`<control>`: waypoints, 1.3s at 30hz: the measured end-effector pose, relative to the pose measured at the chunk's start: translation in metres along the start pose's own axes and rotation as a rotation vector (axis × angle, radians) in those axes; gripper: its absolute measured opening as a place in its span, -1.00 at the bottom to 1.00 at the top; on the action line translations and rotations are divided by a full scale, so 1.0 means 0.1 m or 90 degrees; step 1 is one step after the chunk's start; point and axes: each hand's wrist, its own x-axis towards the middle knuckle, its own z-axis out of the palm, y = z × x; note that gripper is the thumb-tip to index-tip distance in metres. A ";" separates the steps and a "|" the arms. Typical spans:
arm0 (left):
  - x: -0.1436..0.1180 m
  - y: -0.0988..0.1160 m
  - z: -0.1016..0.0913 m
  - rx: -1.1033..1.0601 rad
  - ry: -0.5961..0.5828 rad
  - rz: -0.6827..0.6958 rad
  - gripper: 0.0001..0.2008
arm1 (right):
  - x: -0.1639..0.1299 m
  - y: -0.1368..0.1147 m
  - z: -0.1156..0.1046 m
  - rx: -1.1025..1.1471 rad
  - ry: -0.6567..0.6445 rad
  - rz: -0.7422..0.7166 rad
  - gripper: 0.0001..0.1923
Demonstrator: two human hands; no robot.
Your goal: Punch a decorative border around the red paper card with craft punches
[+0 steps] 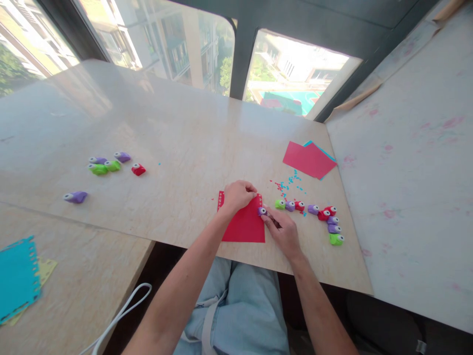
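Note:
A sheet of red paper (pixel 244 227) lies at the table's front edge, with small punched holes along its upper left and upper right sides. My left hand (pixel 239 195) rests over its top part, fingers bent together at the upper right corner, gripping the sheet there. In my right hand (pixel 283 229) is a purple craft punch (pixel 262 211), closed between thumb and fingers and set against the paper's right edge. My left hand hides part of the sheet's top edge.
Several green, purple and red craft punches (pixel 334 229) stand to the right, and more punches (pixel 98 169) lie far left. Punched-out bits (pixel 293 179) are scattered below red and blue sheets (pixel 309 160). Blue punched paper (pixel 18 276) and a white cable (pixel 123 310) are at lower left.

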 end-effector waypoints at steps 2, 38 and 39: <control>0.00 0.00 -0.01 -0.005 -0.004 -0.003 -0.86 | -0.01 0.00 -0.01 0.004 -0.002 -0.007 -0.65; -0.53 -0.34 -0.20 -0.012 0.284 0.274 -0.82 | -0.02 -0.07 -0.03 -0.018 0.014 0.000 -0.67; -0.57 -0.40 -0.19 0.027 0.280 0.295 -0.79 | -0.02 -0.07 -0.03 -0.016 0.014 0.000 -0.68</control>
